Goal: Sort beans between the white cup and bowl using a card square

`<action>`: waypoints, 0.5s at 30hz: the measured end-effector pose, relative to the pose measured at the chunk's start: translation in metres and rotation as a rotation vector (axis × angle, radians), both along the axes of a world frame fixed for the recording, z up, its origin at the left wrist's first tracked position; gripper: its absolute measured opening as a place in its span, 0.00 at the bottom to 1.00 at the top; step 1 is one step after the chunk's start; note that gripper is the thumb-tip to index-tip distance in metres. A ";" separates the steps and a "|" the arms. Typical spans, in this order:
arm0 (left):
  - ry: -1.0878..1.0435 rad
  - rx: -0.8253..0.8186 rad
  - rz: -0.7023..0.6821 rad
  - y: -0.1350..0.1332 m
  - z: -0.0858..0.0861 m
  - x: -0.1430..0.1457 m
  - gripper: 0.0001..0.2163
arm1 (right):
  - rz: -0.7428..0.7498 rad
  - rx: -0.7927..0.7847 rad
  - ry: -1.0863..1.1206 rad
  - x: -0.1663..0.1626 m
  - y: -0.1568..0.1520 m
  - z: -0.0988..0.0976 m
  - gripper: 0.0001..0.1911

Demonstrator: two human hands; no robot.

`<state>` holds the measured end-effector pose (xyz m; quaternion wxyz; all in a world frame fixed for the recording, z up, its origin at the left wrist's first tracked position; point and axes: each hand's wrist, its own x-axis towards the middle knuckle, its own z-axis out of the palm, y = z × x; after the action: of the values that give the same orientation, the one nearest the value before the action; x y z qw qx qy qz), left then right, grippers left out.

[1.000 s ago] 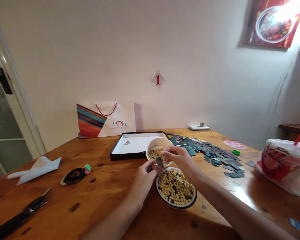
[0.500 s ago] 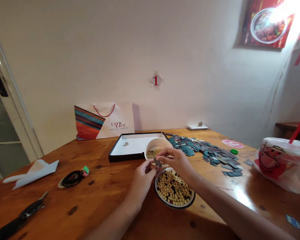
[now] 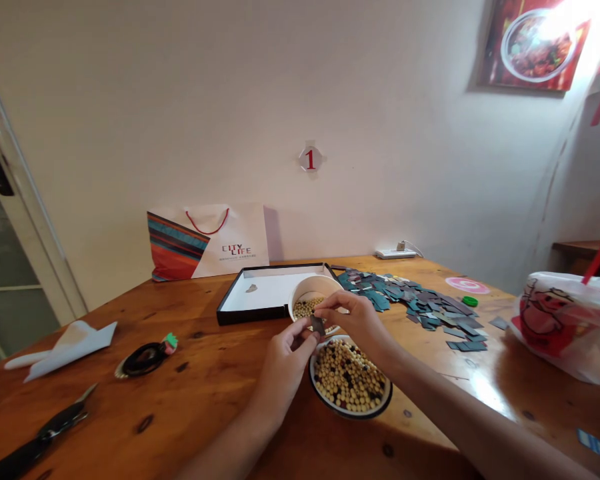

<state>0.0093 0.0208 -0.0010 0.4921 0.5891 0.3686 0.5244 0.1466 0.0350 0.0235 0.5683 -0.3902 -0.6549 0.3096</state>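
Note:
My left hand (image 3: 286, 363) and my right hand (image 3: 356, 319) meet over the near bowl, both pinching a small dark grey piece (image 3: 319, 325) between their fingertips. Under them stands a dark-rimmed bowl (image 3: 353, 409) filled with pale and dark beans. Just behind it a white paper cup (image 3: 312, 289) holds pale beans. A black-edged shallow box (image 3: 270, 291) with a white floor lies behind the cup, one small grey piece inside it.
A heap of dark teal square pieces (image 3: 415, 305) covers the table's right side. A plastic bag with a red straw (image 3: 565, 323) sits at far right. On the left lie folded white paper (image 3: 67, 340), a black ring-shaped object (image 3: 143, 357) and scissors (image 3: 50, 427). A striped paper bag (image 3: 205, 240) leans on the wall.
Both hands stay pinched on the small dark piece above the bowl with only slight shifts. The view has drifted a little.

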 end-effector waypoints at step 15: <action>-0.107 -0.133 0.010 -0.006 0.008 0.001 0.14 | 0.006 0.024 -0.092 0.005 0.005 0.001 0.02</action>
<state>0.0101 0.0151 0.0070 0.5463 0.5246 0.3787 0.5320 0.1518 0.0401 0.0241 0.5412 -0.3951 -0.6852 0.2854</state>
